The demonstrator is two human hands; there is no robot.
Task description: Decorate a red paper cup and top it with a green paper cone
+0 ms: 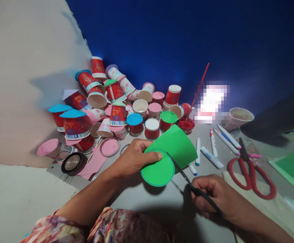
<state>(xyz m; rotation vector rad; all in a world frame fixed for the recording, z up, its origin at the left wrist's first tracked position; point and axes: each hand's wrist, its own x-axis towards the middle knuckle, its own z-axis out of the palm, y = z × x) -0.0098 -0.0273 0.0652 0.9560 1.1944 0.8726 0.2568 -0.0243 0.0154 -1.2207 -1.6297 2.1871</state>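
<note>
A sheet of green paper (178, 145) is pinched in my left hand (138, 157), its thumb lying on top. On its near part a blue outline runs round a circle (158, 173), whose lower edge is cut free, while the rest of the sheet curls up behind. My right hand (210, 197) is closed round the black handles of a pair of scissors (184, 175). Their blades point up and left, with the tips at the paper beside the circle's upper right edge. Part of the handles is hidden by my fingers.
Many decorated paper cups (118, 114) are heaped at the back left. A dark roll of tape (74, 163) lies before them. To the right are several markers (225, 141), red-handled scissors (250, 172), a red pot (186, 125) holding a stick and a stained cup (240, 118).
</note>
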